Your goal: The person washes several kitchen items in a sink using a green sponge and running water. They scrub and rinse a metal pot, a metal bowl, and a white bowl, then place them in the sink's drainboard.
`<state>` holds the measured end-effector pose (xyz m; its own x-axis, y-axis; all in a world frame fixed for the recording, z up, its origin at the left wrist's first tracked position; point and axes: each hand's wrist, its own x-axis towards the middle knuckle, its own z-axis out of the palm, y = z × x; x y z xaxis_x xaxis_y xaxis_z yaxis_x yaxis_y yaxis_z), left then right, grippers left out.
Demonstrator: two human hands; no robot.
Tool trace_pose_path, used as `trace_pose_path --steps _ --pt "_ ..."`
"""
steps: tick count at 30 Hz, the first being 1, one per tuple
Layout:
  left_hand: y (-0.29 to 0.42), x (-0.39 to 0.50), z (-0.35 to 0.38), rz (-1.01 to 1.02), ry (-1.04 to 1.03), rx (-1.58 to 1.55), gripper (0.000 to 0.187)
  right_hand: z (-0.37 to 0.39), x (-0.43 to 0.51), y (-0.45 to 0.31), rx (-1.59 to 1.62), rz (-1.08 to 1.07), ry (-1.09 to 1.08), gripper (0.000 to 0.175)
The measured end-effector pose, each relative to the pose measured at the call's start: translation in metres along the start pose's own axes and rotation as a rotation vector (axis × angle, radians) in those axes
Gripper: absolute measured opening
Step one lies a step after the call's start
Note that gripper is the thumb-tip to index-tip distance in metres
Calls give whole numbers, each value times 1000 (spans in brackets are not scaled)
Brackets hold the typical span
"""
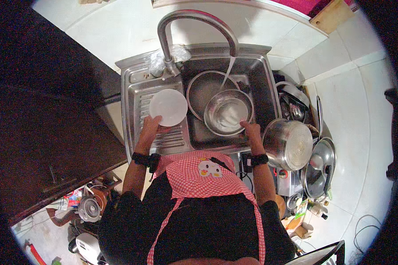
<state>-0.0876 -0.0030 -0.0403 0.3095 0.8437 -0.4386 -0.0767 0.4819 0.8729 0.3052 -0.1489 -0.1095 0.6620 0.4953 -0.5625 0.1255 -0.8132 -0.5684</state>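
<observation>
My left hand (149, 127) grips the near edge of a round white dish (168, 107) above the ribbed drainboard (169, 145). On the right, my right hand (251, 131) has its thumb over the rim of a shiny metal bowl (227, 112). The bowl is over the sink basin (263, 82) and partly covers a larger round pan (202, 87) lying inside. Water (228, 72) runs from the arched faucet (199, 14) and drops behind the bowl's far rim. Whether the bowl rests on the pan, I cannot tell.
Crumpled clear plastic (159, 59) lies by the faucet base. Right of the sink stand a large metal pot (287, 144) and a glass lid (319, 169), close to my right forearm. A dark cabinet (53, 109) borders the left side. Wall tiles (348, 116) rise at right.
</observation>
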Motion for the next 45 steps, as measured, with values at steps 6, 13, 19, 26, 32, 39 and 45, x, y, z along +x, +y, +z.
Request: trace_pose_path --steps 6,13,19,26,32,39,45 --pt "17 -2 -10 36 78 218 45 -31 -60 -47 -412 -728 373 37" --pt "32 -7 -12 135 124 146 45 -30 -83 -79 -328 -1306 614 41" --pt "46 -12 -10 164 167 105 46 -5 -38 -68 109 -645 308 31" --pt "74 -29 4 142 99 105 48 80 -33 -75 40 -434 -171 45" --pt "70 -36 24 93 45 61 46 128 -69 -132 -10 -535 -616 50" --pt "47 -34 29 -46 -31 24 46 113 -47 -107 301 -413 -782 45" --pt "27 -6 53 -36 -124 60 45 41 -47 -106 395 -644 -310 39"
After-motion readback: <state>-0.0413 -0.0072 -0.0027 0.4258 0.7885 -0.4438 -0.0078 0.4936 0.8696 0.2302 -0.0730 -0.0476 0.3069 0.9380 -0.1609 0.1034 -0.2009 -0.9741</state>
